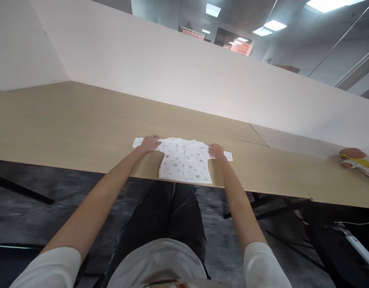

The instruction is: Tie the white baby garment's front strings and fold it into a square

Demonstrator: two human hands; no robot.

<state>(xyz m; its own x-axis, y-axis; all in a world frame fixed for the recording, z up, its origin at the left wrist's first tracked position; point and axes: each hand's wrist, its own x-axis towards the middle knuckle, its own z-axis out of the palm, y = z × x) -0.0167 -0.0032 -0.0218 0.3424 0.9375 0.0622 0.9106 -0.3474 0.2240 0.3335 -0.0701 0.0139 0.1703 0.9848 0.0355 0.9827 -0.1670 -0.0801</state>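
A small white baby shirt [184, 160] with a scattered print and a front opening lies spread out on the table, its hem close to the front edge. Both of its sleeves stretch out sideways. My left hand [150, 143] rests on the sleeve at the left, fingers laid out over the cloth towards the body of the shirt. On the other sleeve, near the shoulder, lies my right hand [216, 151], its fingers pressed down on the fabric. Each cuff shows beyond the hand on its side.
The wood-coloured table [67, 120] runs along a white partition [172, 80]. At the far right are a doll-like object [352, 154] and a yellow strip [364, 162]. Below right, a black chair [337, 244] holds a white power strip [360, 250].
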